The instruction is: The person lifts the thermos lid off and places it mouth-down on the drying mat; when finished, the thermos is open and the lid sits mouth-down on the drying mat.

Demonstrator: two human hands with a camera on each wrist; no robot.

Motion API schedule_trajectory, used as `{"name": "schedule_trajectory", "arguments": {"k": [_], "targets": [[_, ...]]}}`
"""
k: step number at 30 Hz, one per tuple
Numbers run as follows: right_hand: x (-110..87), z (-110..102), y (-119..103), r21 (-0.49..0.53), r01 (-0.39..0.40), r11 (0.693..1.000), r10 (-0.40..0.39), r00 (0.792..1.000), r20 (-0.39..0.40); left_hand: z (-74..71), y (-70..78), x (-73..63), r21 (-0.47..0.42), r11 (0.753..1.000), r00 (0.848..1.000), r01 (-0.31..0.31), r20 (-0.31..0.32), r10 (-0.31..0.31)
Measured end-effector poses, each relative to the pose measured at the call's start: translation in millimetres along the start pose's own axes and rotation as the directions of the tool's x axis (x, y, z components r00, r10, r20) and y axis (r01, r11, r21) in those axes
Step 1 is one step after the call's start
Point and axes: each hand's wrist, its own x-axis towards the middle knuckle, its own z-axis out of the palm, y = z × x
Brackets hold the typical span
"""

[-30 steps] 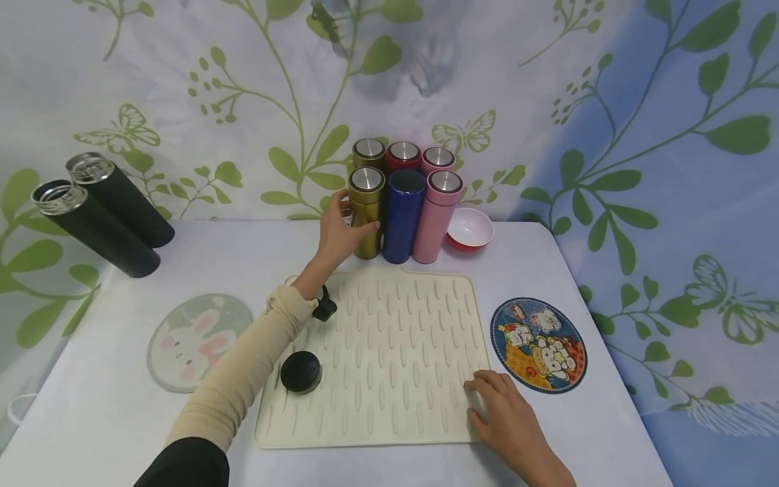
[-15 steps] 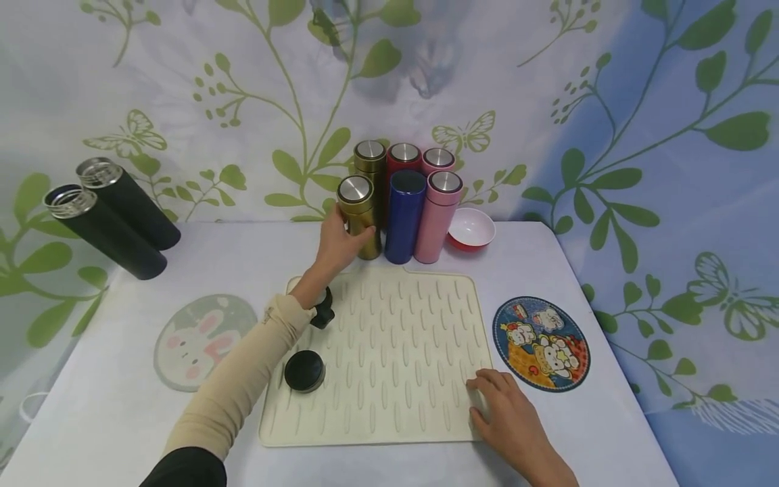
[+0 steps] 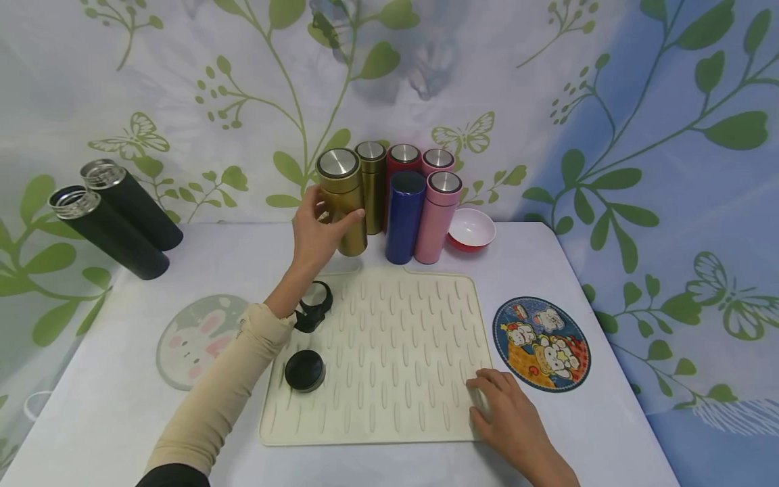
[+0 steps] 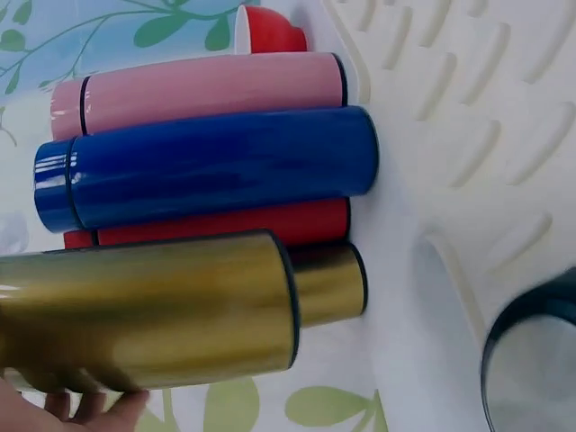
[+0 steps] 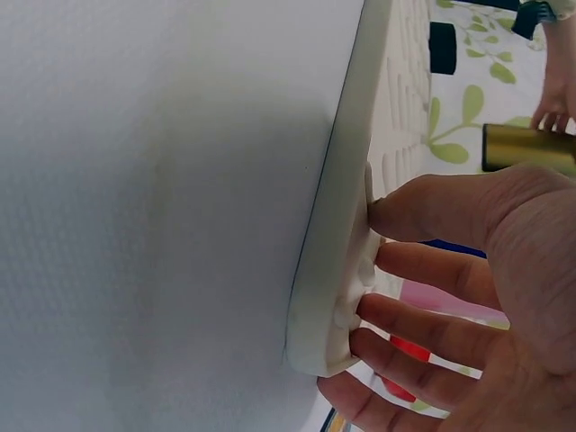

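My left hand (image 3: 319, 230) grips a gold thermos bottle (image 3: 342, 182) around its body, held upright to the left of the bottle group. In the left wrist view the gold bottle's base (image 4: 279, 301) sits in front of a second gold thermos (image 4: 331, 286). Fingers (image 4: 85, 409) wrap its side at the lower left. My right hand (image 3: 511, 423) rests at the right front corner of a cream ridged mat (image 3: 389, 352). The right wrist view shows its loosely bent fingers (image 5: 432, 324) touching the mat's edge (image 5: 337, 225).
Blue (image 3: 404, 220), pink (image 3: 437, 220) and red (image 3: 404, 159) thermoses stand at the back, near a red-and-white bowl (image 3: 471, 230). Two lidless black bottles (image 3: 112, 233) stand left. A black lid (image 3: 305, 370) and a silver-topped lid (image 3: 314, 295) lie on the mat. Round pads (image 3: 541, 343) flank it.
My left hand has drawn the front gold thermos out of the group, moving it left and then up. The right hand stays at the mat's corner.
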Motion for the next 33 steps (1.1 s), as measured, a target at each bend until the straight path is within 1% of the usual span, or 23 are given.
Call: {"name": "schedule_trajectory", "arguments": {"k": [5, 8, 10, 12, 15, 18, 21, 23, 25, 26, 28, 30, 33], "targets": [[-2.3, 1.1, -1.8, -0.006, -0.012, 1.000, 0.012, 1.000, 0.024, -11.8, 2.2, -13.1, -0.073, 0.997, 1.000, -0.016, -0.011, 0.015], [-3.6, 0.6, -3.4, -0.015, -0.023, 1.000, 0.024, 0.999, 0.044, -19.8, 15.7, -26.7, -0.092, 0.995, 0.999, -0.033, -0.009, 0.033], [-3.6, -0.1, -3.9, -0.015, -0.033, 0.999, 0.034, 0.998, 0.056, -25.1, 26.5, -36.2, -0.081, 0.995, 0.998, -0.059, -0.003, 0.059], [-3.0, -0.9, -4.1, -0.015, -0.039, 0.999, 0.040, 0.997, 0.068, -29.9, 36.4, -45.3, -0.051, 0.994, 0.995, -0.097, 0.000, 0.098], [-1.8, -3.9, -5.0, -0.013, -0.038, 0.999, 0.039, 0.995, 0.087, -35.8, 40.2, -55.9, -0.005, 0.986, 0.986, -0.166, 0.009, 0.166], [0.7, -8.6, -6.7, -0.013, -0.030, 0.999, 0.031, 0.993, 0.115, -40.3, 40.6, -65.3, 0.034, 0.970, 0.971, -0.239, 0.007, 0.239], [5.6, -14.7, -9.7, -0.005, -0.039, 0.999, 0.039, 0.988, 0.151, -45.0, 29.2, -72.7, 0.040, 0.953, 0.954, -0.300, 0.004, 0.300], [11.2, -18.9, -12.7, 0.004, -0.057, 0.998, 0.056, 0.983, 0.175, -47.9, 21.4, -77.1, 0.051, 0.944, 0.946, -0.325, 0.014, 0.325], [17.6, -23.3, -16.0, 0.020, -0.070, 0.997, 0.065, 0.981, 0.185, -51.2, 13.5, -81.4, 0.074, 0.934, 0.937, -0.349, 0.039, 0.347], [21.1, -25.4, -17.9, 0.032, -0.072, 0.997, 0.065, 0.981, 0.185, -52.7, 12.9, -84.1, 0.097, 0.928, 0.933, -0.359, 0.055, 0.356], [28.1, -29.3, -22.4, 0.069, -0.072, 0.995, 0.059, 0.983, 0.176, -55.6, 14.1, -89.0, 0.157, 0.909, 0.922, -0.387, 0.092, 0.377], [35.3, -33.5, -27.9, 0.131, -0.067, 0.989, 0.046, 0.987, 0.156, -58.0, 17.1, -93.5, 0.206, 0.882, 0.905, -0.424, 0.130, 0.404], [47.9, -40.7, -39.2, 0.264, -0.036, 0.964, 0.005, 0.993, 0.116, -60.4, 22.9, -99.5, 0.271, 0.837, 0.879, -0.476, 0.181, 0.441]]}}
